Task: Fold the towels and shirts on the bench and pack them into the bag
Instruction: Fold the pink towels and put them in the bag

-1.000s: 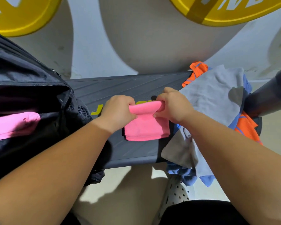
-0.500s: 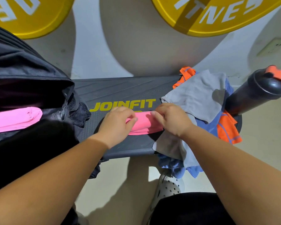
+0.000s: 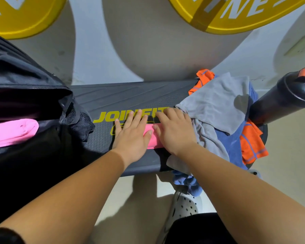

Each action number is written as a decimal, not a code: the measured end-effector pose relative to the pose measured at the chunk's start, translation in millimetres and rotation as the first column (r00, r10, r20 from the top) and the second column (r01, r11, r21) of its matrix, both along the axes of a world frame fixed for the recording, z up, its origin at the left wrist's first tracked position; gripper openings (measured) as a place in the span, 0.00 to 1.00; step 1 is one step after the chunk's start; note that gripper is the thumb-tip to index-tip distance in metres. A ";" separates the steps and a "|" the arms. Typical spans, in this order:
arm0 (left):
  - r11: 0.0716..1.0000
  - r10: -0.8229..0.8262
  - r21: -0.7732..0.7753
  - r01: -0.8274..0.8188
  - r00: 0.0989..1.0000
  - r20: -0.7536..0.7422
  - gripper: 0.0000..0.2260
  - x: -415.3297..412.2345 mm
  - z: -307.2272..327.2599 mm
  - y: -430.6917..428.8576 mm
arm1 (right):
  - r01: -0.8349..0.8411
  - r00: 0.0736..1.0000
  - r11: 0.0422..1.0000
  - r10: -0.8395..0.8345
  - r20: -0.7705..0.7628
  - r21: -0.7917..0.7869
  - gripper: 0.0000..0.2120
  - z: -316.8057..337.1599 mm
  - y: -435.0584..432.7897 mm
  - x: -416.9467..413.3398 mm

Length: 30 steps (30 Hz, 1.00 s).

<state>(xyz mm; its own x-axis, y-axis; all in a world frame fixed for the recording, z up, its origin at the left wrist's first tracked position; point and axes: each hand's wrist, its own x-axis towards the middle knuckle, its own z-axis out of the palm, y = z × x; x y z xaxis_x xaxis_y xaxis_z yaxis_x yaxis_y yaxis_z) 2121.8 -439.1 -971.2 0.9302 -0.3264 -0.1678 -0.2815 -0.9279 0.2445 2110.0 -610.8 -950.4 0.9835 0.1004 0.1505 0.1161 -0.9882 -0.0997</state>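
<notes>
Setting: a dark ridged bench [image 3: 130,97] lettered JOINFIT stands against a pale wall hung with yellow weight plates [image 3: 236,16].
Left fingers [image 3: 136,118]: straight and slightly spread, lying flat and gripping nothing.
Right fingers [image 3: 167,115]: also straight and close together, flat, tips towards the wall.
Pink towel [image 3: 152,138]: a small folded bundle mid-bench under both palms, with only a strip showing between them.
Why flat: probably pressing the fold down so that it holds its shape before being lifted.
Left hand [image 3: 130,136]: palm down on the towel's left part, thumb resting on the pink.
Right hand [image 3: 174,131]: palm down on its right part, its outer edge touching the grey cloth [image 3: 217,103].
Forearms: both reach forward and converge on the towel.
Bag [image 3: 25,95]: black and open at the bench's left end, with a pink folded piece [image 3: 11,131] already inside. It seems set near for a short carry.
Pile: the grey cloth lies over blue [image 3: 227,143] and orange garments [image 3: 252,143], all unfolded.
Bottle [image 3: 285,101]: dark, just right of the pile.
</notes>
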 end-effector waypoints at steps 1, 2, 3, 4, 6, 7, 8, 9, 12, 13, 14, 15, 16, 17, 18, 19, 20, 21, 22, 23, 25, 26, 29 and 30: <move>1.000 -0.004 0.003 0.003 1.000 0.026 0.29 -0.1 -3.0 0.4 | -0.026 0.998 1.000 0.025 -0.051 -0.015 0.23 -8.1 -1.6 -0.6; 1.000 -0.005 0.001 0.005 0.999 0.042 0.30 -0.7 -5.4 0.3 | -0.037 0.995 0.999 0.034 -0.099 -0.028 0.26 -14.5 -4.6 -1.8; 1.000 -0.004 -0.006 0.004 0.999 0.051 0.31 -1.5 -8.0 -0.2 | -0.039 0.990 0.998 0.034 -0.136 -0.039 0.27 -20.0 -8.1 -2.4; 1.000 0.000 -0.016 0.000 0.998 0.060 0.32 -2.3 -10.6 -0.8 | -0.039 0.987 0.998 0.030 -0.160 -0.054 0.28 -24.0 -10.9 -2.2; 0.999 0.016 -0.045 -0.013 0.998 0.066 0.34 -1.3 -15.5 -1.4 | -0.034 0.983 0.997 0.021 -0.182 -0.066 0.29 -26.9 -12.4 0.6; 0.998 0.019 -0.057 -0.015 0.998 0.066 0.34 -0.9 -17.5 -0.9 | -0.026 0.982 0.998 0.014 -0.189 -0.062 0.29 -27.5 -11.5 1.6; 0.998 0.015 -0.063 -0.010 0.998 0.066 0.34 -0.7 -18.9 -0.1 | -0.020 0.981 0.998 0.008 -0.193 -0.058 0.30 -26.8 -10.3 1.6; 0.998 0.006 -0.068 -0.002 0.998 0.062 0.33 0.1 -19.7 0.3 | -0.015 0.981 0.998 0.003 -0.195 -0.056 0.30 -27.3 -9.6 1.9; 0.998 -0.022 -0.061 0.026 0.998 0.062 0.33 2.2 -17.6 0.1 | -0.005 0.979 0.999 -0.005 -0.202 -0.048 0.31 -27.5 -8.7 3.2; 0.998 -0.030 -0.050 0.033 0.998 0.062 0.33 2.4 -15.3 -0.2 | -0.001 0.979 0.999 -0.009 -0.204 -0.045 0.31 -26.3 -8.3 3.6; 0.999 -0.038 -0.031 0.040 0.998 0.055 0.33 2.4 -13.0 -0.4 | -0.001 0.977 0.999 -0.008 -0.214 -0.042 0.31 -24.5 -7.5 3.5; 0.999 -0.047 -0.003 0.047 0.998 0.046 0.32 1.7 -10.5 -0.4 | -0.013 0.974 0.999 0.004 -0.227 -0.037 0.31 -22.1 -6.4 2.2; 0.998 -0.055 0.024 0.054 0.997 0.047 0.31 0.8 -7.4 -0.4 | -0.041 0.970 0.999 0.035 -0.240 -0.021 0.31 -20.3 -6.0 -0.2; 0.997 -0.063 0.046 0.061 0.996 0.056 0.31 0.0 -3.8 -0.7 | -0.081 0.964 0.997 0.082 -0.254 0.016 0.30 -18.4 -6.3 -2.9; 0.996 -0.067 0.059 0.063 0.995 0.068 0.31 -0.4 1.6 -1.8 | -0.121 0.958 0.990 0.134 -0.253 0.067 0.29 -16.7 -7.9 -5.5; 0.996 -0.064 0.063 0.060 0.995 0.072 0.32 -0.1 7.6 -3.5 | -0.138 0.954 0.983 0.165 -0.249 0.120 0.29 -13.7 -11.2 -7.3; 0.997 -0.052 0.057 0.049 0.997 0.063 0.33 1.2 13.7 -5.2 | -0.140 0.950 0.978 0.177 -0.257 0.156 0.29 -7.0 -15.5 -8.1; 0.999 -0.026 0.032 0.025 0.999 0.043 0.34 2.7 21.5 -6.9 | -0.124 0.944 0.977 0.171 -0.282 0.175 0.31 2.9 -18.9 -8.5; 1.000 0.008 -0.017 -0.008 1.000 0.006 0.35 4.9 27.7 -7.2 | -0.105 0.935 0.976 0.163 -0.315 0.193 0.34 12.8 -21.6 -8.9; 0.996 0.034 -0.083 -0.037 0.998 -0.045 0.35 6.4 33.6 -6.6 | -0.074 0.927 0.975 0.146 -0.347 0.211 0.36 23.5 -23.4 -10.9; 0.971 0.046 -0.225 -0.078 0.989 -0.143 0.28 5.5 45.8 -0.9 | -0.025 0.917 0.955 0.140 -0.374 0.296 0.35 43.9 -25.3 -18.5; 0.953 0.049 -0.287 -0.097 0.984 -0.170 0.23 2.9 52.8 3.5 | -0.015 0.919 0.935 0.153 -0.364 0.355 0.34 53.1 -25.6 -23.4; 0.860 0.086 -0.472 -0.194 0.967 -0.239 0.15 -11.6 84.6 15.0 | -0.015 0.927 0.861 0.203 -0.316 0.508 0.31 80.1 -24.2 -34.1; 0.827 0.107 -0.513 -0.229 0.960 -0.257 0.15 -16.4 97.4 19.5 | -0.012 0.929 0.833 0.213 -0.302 0.553 0.30 90.8 -22.3 -35.1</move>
<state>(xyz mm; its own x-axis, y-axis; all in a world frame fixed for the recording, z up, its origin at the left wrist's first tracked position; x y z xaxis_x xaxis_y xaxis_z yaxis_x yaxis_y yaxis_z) 2105.4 -419.6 -873.7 0.9419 -0.2629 -0.2089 -0.0189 -0.6626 0.7487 2074.9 -633.1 -859.6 0.9684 0.2163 -0.1242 0.0825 -0.7478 -0.6588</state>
